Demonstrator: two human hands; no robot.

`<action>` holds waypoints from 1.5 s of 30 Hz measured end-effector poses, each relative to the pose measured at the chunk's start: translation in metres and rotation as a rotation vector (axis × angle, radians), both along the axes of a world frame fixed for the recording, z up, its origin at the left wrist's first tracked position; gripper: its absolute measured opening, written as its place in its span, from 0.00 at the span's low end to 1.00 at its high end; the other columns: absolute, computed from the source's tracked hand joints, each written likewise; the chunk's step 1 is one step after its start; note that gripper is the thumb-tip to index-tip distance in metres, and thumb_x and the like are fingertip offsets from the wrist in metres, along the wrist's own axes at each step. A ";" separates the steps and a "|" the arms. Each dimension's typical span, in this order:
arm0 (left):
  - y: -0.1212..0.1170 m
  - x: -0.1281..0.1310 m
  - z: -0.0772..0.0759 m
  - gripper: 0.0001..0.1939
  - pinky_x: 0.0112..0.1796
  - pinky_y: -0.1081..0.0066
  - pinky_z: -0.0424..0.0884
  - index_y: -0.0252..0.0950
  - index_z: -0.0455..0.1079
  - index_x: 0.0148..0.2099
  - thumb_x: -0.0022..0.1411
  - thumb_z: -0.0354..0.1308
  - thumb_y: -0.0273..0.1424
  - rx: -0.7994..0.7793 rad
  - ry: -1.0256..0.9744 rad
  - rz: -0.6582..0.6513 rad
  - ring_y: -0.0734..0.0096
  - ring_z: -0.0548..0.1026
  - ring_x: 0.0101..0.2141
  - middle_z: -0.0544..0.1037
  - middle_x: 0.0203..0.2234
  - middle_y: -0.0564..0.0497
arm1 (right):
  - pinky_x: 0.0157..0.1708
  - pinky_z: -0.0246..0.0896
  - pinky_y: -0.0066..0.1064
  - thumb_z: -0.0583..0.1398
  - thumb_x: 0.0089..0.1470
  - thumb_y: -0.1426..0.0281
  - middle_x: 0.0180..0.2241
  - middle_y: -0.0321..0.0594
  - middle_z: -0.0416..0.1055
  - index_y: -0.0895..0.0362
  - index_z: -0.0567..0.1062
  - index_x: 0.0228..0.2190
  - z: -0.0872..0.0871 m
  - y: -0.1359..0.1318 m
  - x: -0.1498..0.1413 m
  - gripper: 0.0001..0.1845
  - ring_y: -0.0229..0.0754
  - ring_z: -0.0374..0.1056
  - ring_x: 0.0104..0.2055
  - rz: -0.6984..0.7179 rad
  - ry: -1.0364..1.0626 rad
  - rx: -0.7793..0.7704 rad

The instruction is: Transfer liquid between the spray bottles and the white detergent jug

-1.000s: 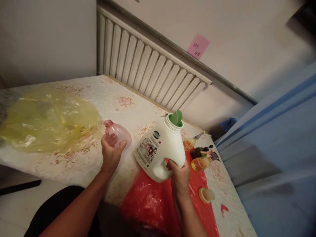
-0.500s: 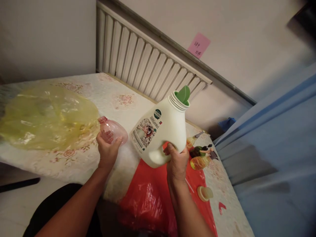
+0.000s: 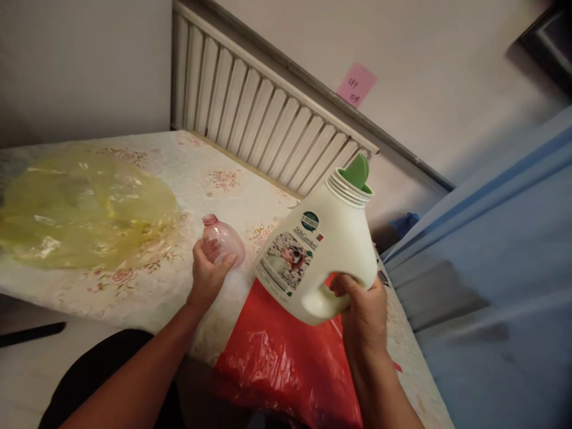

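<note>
My right hand grips the handle of a white detergent jug with a picture label and a green pouring spout in its uncapped neck. The jug is lifted off the table and tilted, neck up and to the right. My left hand is closed round a small clear pink plastic bottle that lies on its side on the flowered tablecloth, its neck pointing up-left. The jug hangs just right of the pink bottle, over a red plastic bag.
A large crumpled yellow plastic bag lies on the table at the left. A white radiator runs along the wall behind, with a pink sticky note above it. Blue fabric fills the right side.
My right hand has lifted the white jug up and to the right, so it now hides the small items on the red bag. The left hand has kept hold of the pink bottle.
</note>
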State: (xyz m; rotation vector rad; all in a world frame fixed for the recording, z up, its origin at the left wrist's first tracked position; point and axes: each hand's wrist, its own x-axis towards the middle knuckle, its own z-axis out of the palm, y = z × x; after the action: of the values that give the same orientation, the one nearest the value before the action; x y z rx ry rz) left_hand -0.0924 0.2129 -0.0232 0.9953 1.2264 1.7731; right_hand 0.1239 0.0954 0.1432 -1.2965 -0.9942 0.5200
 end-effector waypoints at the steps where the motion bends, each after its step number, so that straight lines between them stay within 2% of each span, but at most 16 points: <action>1: -0.003 0.003 0.000 0.39 0.51 0.53 0.70 0.39 0.55 0.58 0.46 0.68 0.33 0.006 0.015 -0.042 0.54 0.71 0.52 0.68 0.53 0.41 | 0.21 0.55 0.25 0.64 0.38 0.73 0.15 0.29 0.67 0.58 0.70 0.22 0.002 -0.007 0.008 0.07 0.35 0.61 0.19 -0.007 -0.019 -0.013; 6: -0.023 0.024 -0.005 0.42 0.54 0.51 0.66 0.39 0.51 0.60 0.46 0.67 0.35 0.030 0.051 -0.339 0.52 0.67 0.56 0.66 0.55 0.40 | 0.19 0.53 0.25 0.66 0.36 0.70 0.14 0.30 0.66 0.58 0.71 0.22 0.009 -0.037 0.051 0.09 0.35 0.60 0.18 -0.077 -0.101 -0.112; 11: -0.053 0.045 -0.007 0.43 0.60 0.52 0.57 0.38 0.50 0.61 0.47 0.67 0.33 0.126 0.147 -0.692 0.52 0.59 0.61 0.61 0.60 0.39 | 0.19 0.53 0.27 0.66 0.36 0.66 0.14 0.32 0.66 0.58 0.72 0.22 0.011 -0.062 0.098 0.10 0.37 0.59 0.18 -0.088 -0.342 -0.342; 14: -0.069 0.051 -0.005 0.45 0.61 0.53 0.56 0.39 0.49 0.62 0.45 0.68 0.29 0.145 0.268 -0.819 0.53 0.59 0.61 0.61 0.61 0.39 | 0.21 0.54 0.29 0.66 0.38 0.62 0.15 0.33 0.66 0.57 0.73 0.22 0.014 -0.072 0.117 0.12 0.39 0.60 0.19 -0.065 -0.508 -0.465; 17: -0.079 0.052 -0.002 0.46 0.61 0.53 0.55 0.39 0.50 0.62 0.42 0.67 0.24 0.092 0.387 -0.903 0.54 0.58 0.61 0.60 0.61 0.40 | 0.22 0.55 0.30 0.65 0.38 0.59 0.15 0.32 0.65 0.57 0.74 0.24 0.021 -0.079 0.125 0.14 0.40 0.60 0.19 -0.034 -0.633 -0.586; 22: -0.082 0.056 -0.001 0.47 0.61 0.54 0.55 0.38 0.49 0.61 0.40 0.65 0.23 -0.012 0.476 -0.956 0.54 0.58 0.61 0.60 0.61 0.41 | 0.21 0.57 0.29 0.64 0.38 0.58 0.19 0.32 0.65 0.57 0.74 0.27 0.029 -0.089 0.134 0.17 0.39 0.60 0.21 0.043 -0.701 -0.720; 31: -0.081 0.062 -0.005 0.47 0.60 0.51 0.56 0.41 0.49 0.61 0.40 0.65 0.23 -0.040 0.524 -0.997 0.50 0.59 0.61 0.61 0.60 0.41 | 0.23 0.59 0.28 0.63 0.41 0.54 0.22 0.34 0.69 0.57 0.73 0.25 0.037 -0.100 0.145 0.18 0.41 0.63 0.24 0.153 -0.852 -0.835; 34: -0.081 0.063 -0.009 0.46 0.60 0.53 0.57 0.40 0.49 0.61 0.40 0.65 0.25 -0.021 0.558 -0.988 0.51 0.60 0.60 0.62 0.59 0.41 | 0.25 0.60 0.28 0.63 0.43 0.56 0.25 0.36 0.72 0.57 0.74 0.27 0.039 -0.100 0.145 0.16 0.43 0.67 0.28 0.223 -0.836 -0.872; 39: -0.077 0.065 -0.022 0.38 0.58 0.55 0.60 0.38 0.53 0.60 0.47 0.61 0.27 0.049 0.653 -0.962 0.54 0.65 0.57 0.64 0.58 0.41 | 0.27 0.61 0.28 0.64 0.43 0.61 0.27 0.37 0.75 0.57 0.73 0.28 0.041 -0.098 0.146 0.13 0.45 0.69 0.31 0.285 -0.828 -0.893; 45: -0.075 0.062 -0.025 0.44 0.61 0.53 0.54 0.42 0.48 0.65 0.48 0.61 0.28 0.128 0.668 -0.978 0.54 0.56 0.63 0.58 0.63 0.44 | 0.27 0.61 0.28 0.62 0.44 0.62 0.28 0.36 0.76 0.56 0.72 0.28 0.046 -0.094 0.140 0.11 0.45 0.70 0.31 0.316 -0.852 -0.951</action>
State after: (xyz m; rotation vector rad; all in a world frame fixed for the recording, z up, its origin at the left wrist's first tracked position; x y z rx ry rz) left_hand -0.0299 0.1379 -0.0480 1.9315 0.7243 0.7579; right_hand 0.2638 0.0014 0.1893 -2.3276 -1.7844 0.7418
